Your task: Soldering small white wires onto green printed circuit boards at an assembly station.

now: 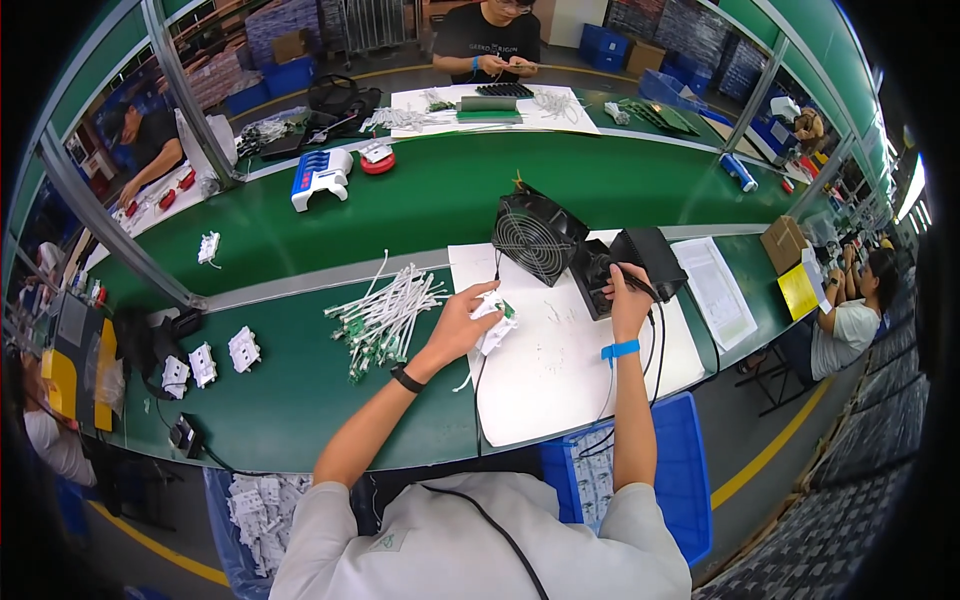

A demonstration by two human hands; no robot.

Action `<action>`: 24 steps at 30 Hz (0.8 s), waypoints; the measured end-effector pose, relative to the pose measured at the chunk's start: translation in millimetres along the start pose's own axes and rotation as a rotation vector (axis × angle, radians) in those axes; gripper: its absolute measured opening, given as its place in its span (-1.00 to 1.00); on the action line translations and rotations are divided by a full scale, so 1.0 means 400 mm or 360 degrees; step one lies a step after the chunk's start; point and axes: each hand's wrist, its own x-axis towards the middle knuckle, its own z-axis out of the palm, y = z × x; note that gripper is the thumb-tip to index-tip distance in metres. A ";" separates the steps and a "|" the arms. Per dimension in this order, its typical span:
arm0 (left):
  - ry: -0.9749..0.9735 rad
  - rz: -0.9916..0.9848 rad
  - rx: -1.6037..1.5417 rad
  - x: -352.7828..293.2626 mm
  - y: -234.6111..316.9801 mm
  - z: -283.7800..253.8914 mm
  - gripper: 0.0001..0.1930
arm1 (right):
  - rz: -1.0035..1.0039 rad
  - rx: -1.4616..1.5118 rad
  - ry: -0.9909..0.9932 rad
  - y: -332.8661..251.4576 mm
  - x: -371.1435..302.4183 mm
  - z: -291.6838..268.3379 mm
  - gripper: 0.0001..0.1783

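My left hand [470, 322] is closed on a white plastic housing [497, 335] with a bit of green circuit board showing in it, held over a white sheet [545, 400]. To the right, the fingers of my right hand [628, 297] are closed round a black corded handle, which looks like a soldering iron; its tip is not visible. That hand is beside a black box-shaped unit [648, 262] and a dark holder [592, 280]. A black fan with a wire guard [538, 240] stands tilted beyond my hands. Left of my left hand lies a pile of white wires with green boards [385, 320].
Several white housings [243, 349] lie on the left of the green bench. Papers [715, 300] lie at the right. Below the bench edge are a blue bin [685, 480] and a bag of white parts [265, 515]. Black cables hang by my right forearm. Other people sit around.
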 end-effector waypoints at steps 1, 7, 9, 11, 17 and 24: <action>-0.0038 -0.0048 -0.0055 0.000 0.000 0.004 -0.40 | -0.0049 -0.0037 0.0036 0.004 0.002 0.000 -0.79; -0.0036 -0.0167 -0.0143 0.011 -0.017 0.030 -0.57 | -0.0389 -0.0332 0.0335 -0.018 -0.026 -0.020 -0.88; -0.0171 -0.0241 0.0041 0.024 -0.053 0.031 -0.62 | -0.0377 -0.0150 0.0387 -0.066 -0.050 -0.028 -0.90; -0.0205 -0.0107 0.0247 0.027 -0.066 0.047 -0.58 | -0.0555 -0.0125 0.0413 -0.078 -0.071 -0.046 -0.92; -0.0569 0.0138 0.0893 0.056 0.012 0.091 -0.58 | -0.0647 -0.0088 0.0337 -0.042 -0.148 -0.062 -0.90; -0.0296 0.0559 0.1034 0.033 -0.040 0.109 -0.41 | -0.0362 0.0040 0.0210 0.062 -0.192 -0.002 -0.90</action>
